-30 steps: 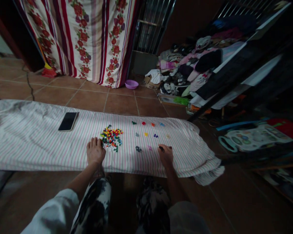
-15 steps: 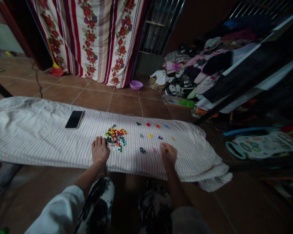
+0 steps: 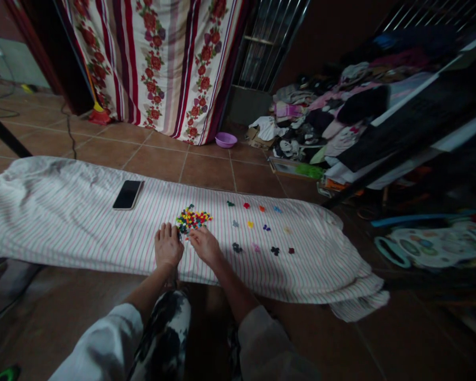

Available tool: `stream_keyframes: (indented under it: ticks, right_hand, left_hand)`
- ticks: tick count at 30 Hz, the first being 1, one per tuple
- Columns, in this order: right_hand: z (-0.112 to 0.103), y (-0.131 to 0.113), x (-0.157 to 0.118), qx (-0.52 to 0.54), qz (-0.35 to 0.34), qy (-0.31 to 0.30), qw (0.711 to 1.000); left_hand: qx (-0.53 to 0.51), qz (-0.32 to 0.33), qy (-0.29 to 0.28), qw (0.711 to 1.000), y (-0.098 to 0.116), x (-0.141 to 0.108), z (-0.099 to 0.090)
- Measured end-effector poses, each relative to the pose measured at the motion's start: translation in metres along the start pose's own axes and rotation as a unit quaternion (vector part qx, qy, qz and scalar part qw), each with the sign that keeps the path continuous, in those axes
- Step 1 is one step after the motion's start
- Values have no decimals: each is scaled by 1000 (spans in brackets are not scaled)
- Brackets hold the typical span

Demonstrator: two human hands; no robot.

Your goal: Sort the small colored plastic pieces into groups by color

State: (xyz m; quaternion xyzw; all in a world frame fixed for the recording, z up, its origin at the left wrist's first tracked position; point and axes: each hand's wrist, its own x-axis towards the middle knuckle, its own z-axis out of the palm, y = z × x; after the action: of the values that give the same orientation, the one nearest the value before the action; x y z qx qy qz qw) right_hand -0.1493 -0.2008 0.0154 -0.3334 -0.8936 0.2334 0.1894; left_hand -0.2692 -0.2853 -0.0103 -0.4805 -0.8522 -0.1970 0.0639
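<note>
A heap of small multicoloured beads (image 3: 194,217) lies on the striped cloth (image 3: 91,233). My left hand (image 3: 168,246) rests flat at the heap's left edge, fingers stretched out. My right hand (image 3: 204,244) reaches to the heap's near edge with thumb and finger together; whatever is between them is too small to make out. To the right, small single-colour groups stand in rows, among them green (image 3: 230,203), red (image 3: 246,205), yellow (image 3: 250,224), dark grey (image 3: 237,247), pink (image 3: 256,247), black (image 3: 275,251) and dark red (image 3: 291,251) ones.
A phone (image 3: 127,194) lies on the cloth left of the heap. Beyond the cloth's far edge are a tiled floor, a purple basin (image 3: 226,139), a floral curtain (image 3: 154,69) and a heap of clothes (image 3: 313,116). A dark bar (image 3: 357,182) slants by the right end.
My right hand has moved left from the colour groups to the mixed heap. The black and dark red groups now show where it was. My left hand stays beside the heap.
</note>
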Motion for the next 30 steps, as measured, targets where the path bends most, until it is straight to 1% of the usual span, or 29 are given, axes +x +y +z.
stream_keyframes:
  ticks: [4,6,9,13,18,22,30]
  right_hand:
    - [8,-18,17,-50,39,-25,998]
    - [9,-22,23,-67,55,-33,996]
    - [10,-24,28,-93,63,-44,993]
    - [11,-27,33,-126,67,-57,988]
    - [6,-41,36,-148,103,-70,981]
    - [2,-50,38,-153,134,-94,975]
    - [2,-54,40,-162,151,-111,969]
  left_hand:
    - [-11,-2,-2,1000,-1,0,2]
    - [-10,-1,-1,1000,-1,0,4]
    - [-9,-2,-2,1000,-1,1,4]
    - [-12,-6,-8,1000,0,1,2]
    - [-8,-6,-1,1000,0,1,3]
    - [1,-4,4,1000,-1,1,6]
    - [17,-1,18,1000,-3,1,11]
